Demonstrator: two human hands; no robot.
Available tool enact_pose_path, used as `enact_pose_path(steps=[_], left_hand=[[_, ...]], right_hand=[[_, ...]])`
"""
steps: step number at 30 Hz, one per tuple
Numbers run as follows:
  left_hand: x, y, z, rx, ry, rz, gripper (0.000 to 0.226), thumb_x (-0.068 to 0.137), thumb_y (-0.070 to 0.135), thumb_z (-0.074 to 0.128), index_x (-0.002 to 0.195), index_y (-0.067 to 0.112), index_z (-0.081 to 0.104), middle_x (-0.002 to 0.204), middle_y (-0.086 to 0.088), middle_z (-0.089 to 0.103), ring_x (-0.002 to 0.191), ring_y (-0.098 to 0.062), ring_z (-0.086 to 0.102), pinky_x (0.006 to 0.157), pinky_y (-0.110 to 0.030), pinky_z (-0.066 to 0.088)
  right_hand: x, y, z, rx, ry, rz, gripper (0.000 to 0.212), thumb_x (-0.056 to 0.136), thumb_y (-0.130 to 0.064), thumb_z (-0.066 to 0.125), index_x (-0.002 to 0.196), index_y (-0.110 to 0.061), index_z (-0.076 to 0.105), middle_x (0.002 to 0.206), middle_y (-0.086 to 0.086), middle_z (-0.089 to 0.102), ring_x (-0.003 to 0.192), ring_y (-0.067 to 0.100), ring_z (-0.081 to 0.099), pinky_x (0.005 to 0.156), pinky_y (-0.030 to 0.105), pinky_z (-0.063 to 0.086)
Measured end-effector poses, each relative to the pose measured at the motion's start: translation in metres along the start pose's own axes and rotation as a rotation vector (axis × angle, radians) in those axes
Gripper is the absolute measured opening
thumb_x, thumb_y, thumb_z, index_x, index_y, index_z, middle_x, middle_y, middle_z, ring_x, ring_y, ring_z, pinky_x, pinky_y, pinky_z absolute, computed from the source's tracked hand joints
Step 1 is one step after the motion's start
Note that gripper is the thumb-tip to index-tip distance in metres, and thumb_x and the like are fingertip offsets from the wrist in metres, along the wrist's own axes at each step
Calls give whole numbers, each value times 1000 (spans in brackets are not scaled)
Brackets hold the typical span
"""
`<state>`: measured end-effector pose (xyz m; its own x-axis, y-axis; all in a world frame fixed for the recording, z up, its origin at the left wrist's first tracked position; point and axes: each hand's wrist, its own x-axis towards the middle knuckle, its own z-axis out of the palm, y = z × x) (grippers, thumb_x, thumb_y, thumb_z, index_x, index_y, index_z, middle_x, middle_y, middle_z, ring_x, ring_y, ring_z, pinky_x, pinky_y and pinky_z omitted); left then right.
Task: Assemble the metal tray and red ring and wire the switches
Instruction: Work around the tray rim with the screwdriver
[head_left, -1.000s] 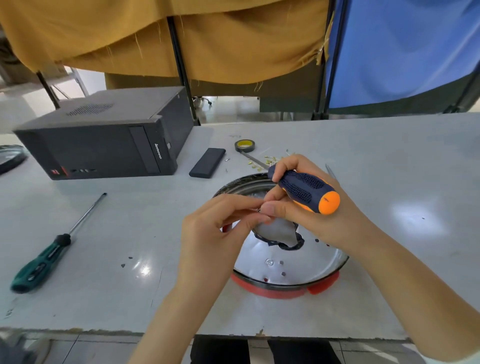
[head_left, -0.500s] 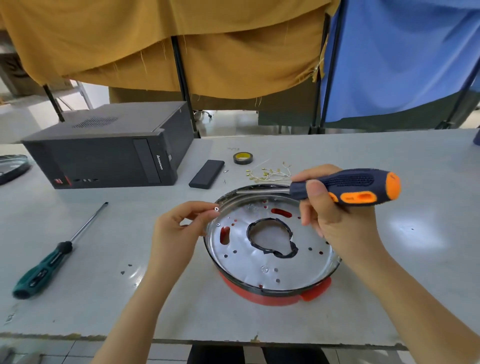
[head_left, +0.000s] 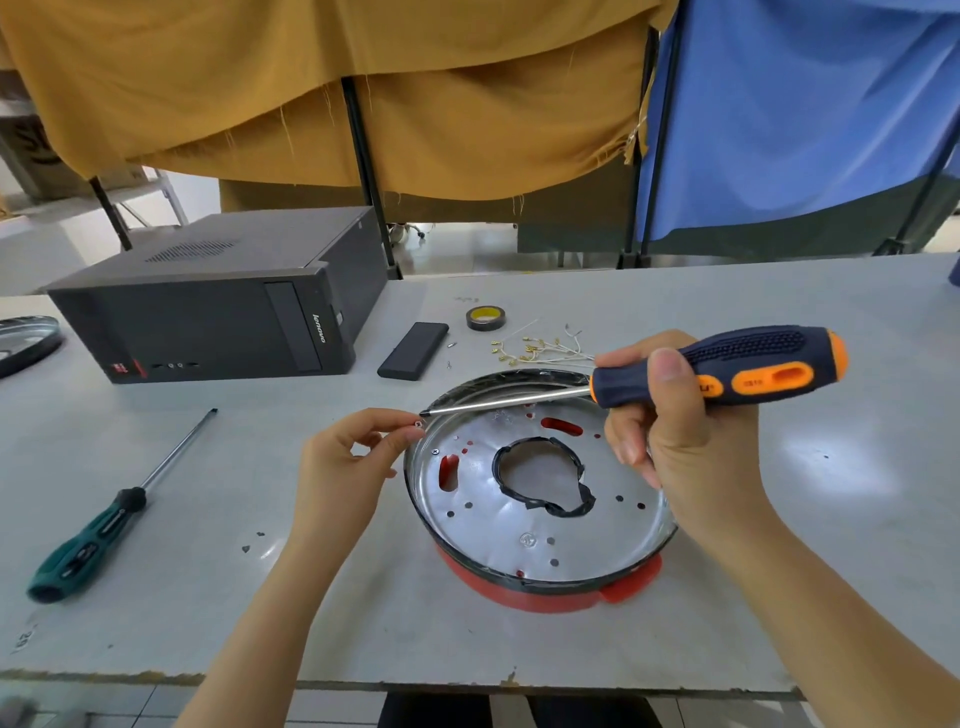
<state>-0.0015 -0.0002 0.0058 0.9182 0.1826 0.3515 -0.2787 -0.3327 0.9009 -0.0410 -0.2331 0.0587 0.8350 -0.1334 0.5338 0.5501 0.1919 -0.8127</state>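
A round metal tray (head_left: 613, 530) with a taped centre hole sits inside a red ring (head_left: 550, 597) near the table's front edge. My left hand (head_left: 348, 467) pinches a small screw (head_left: 418, 424) just outside the tray's left rim. My right hand (head_left: 680, 441) grips a blue-and-orange screwdriver (head_left: 727, 371) held level over the tray's far side. Its shaft points left and the tip lies right by the screw. A bundle of thin wires with brass terminals (head_left: 540, 349) lies just behind the tray.
A green-handled screwdriver (head_left: 98, 530) lies at the left. A black computer case (head_left: 208, 306) stands at the back left, with a black flat box (head_left: 413, 351) and a tape roll (head_left: 485, 317) beside it. Another metal rim (head_left: 26, 340) shows at the far left edge.
My hands have parted from over the tray. The left one moved to the tray's left rim with the screw. The right one swung the screwdriver level, its tip now by the screw.
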Motion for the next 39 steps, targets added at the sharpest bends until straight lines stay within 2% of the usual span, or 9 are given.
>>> enact_pose_path(steps=[6, 19, 25, 28, 31, 33, 35, 37, 39], left_hand=[[2, -3, 2, 9, -5, 17, 33, 83, 8, 72, 72, 39, 72, 77, 17, 72, 68, -3, 59, 56, -17, 54], [3, -7, 3, -18, 7, 14, 31, 83, 4, 71, 73, 33, 73, 77, 15, 72, 71, -8, 62, 58, -11, 51], [2, -5, 3, -29, 1, 23, 41, 83, 3, 70, 68, 41, 73, 78, 13, 72, 72, -6, 63, 58, -12, 52], [2, -6, 3, 5, -1, 32, 42, 83, 5, 71, 69, 45, 72, 78, 14, 72, 72, -6, 63, 62, -17, 55], [3, -8, 2, 52, 10, 36, 34, 82, 10, 73, 72, 42, 73, 77, 10, 71, 67, -10, 63, 70, -29, 56], [3, -8, 2, 83, 12, 55, 32, 81, 11, 74, 71, 42, 72, 77, 13, 70, 68, -13, 63, 71, -29, 56], [1, -8, 2, 139, 15, 100, 33, 80, 10, 75, 72, 42, 70, 77, 19, 68, 70, -16, 63, 67, -17, 52], [0, -7, 2, 191, -1, 154, 35, 79, 9, 76, 74, 42, 68, 78, 23, 66, 71, -9, 63, 64, -8, 47], [-2, -6, 2, 250, -60, 200, 35, 78, 11, 78, 73, 45, 68, 80, 19, 66, 76, -4, 62, 68, -11, 48]], right_hand=[[0, 1, -2, -45, -11, 7, 27, 81, -47, 50, 70, -28, 66, 38, -6, 39, 31, 10, 35, 37, 12, 25], [4, -1, -1, -30, -17, 30, 28, 82, -47, 51, 71, -30, 70, 35, -5, 38, 29, 8, 34, 36, 12, 32], [4, -1, -3, 9, -23, 31, 27, 81, -44, 52, 70, -27, 69, 35, -4, 37, 29, 8, 34, 37, 11, 36], [3, -1, -3, -1, -13, 36, 27, 81, -44, 53, 71, -26, 68, 37, -6, 40, 30, 6, 35, 37, 10, 36], [3, -1, -1, -30, -12, 46, 27, 81, -47, 53, 71, -26, 67, 38, -9, 42, 30, 8, 36, 35, 13, 29], [3, -1, -1, -39, -6, 68, 28, 80, -47, 56, 72, -23, 67, 37, -7, 42, 29, 8, 35, 36, 12, 28], [3, -2, -1, -64, 15, 87, 30, 82, -43, 61, 74, -14, 67, 37, -4, 42, 27, 6, 34, 35, 11, 28], [6, -3, -1, -103, 47, 72, 33, 85, -35, 59, 75, -5, 64, 36, -5, 43, 26, 4, 35, 33, 10, 29], [13, -6, -1, -142, 89, 27, 36, 84, -31, 59, 71, 3, 61, 37, -6, 46, 29, 4, 41, 35, 9, 33]])
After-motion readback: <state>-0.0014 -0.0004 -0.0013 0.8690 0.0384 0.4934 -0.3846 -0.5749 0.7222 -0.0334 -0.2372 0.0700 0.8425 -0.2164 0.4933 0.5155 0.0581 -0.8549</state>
